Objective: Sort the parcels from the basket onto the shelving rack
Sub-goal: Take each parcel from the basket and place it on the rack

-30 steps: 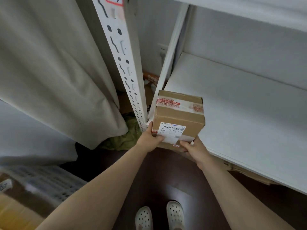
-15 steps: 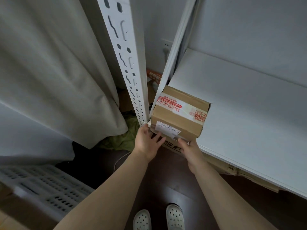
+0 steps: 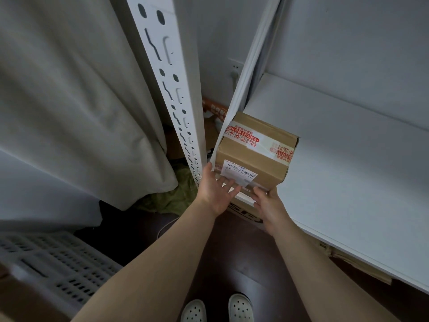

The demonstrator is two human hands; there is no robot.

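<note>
A brown cardboard parcel (image 3: 255, 148) with red-printed tape and a white barcode label sits on the left front corner of the white shelf (image 3: 336, 163) of the rack. My left hand (image 3: 216, 190) lies against the parcel's near face with its fingers straight, touching the label. My right hand (image 3: 268, 203) touches the parcel's lower near edge from the right, fingers extended. A white slotted basket (image 3: 53, 259) shows at the lower left.
The rack's white perforated upright (image 3: 176, 96) stands just left of the parcel. A beige curtain (image 3: 76, 101) hangs at the left. More cardboard (image 3: 246, 213) lies on the level under the shelf. My two white shoes (image 3: 216, 310) stand on a dark floor.
The parcel has gone from held in the air to resting on the shelf corner and slid further in. Both hands have loosened from gripping to straight fingers against its near face.
</note>
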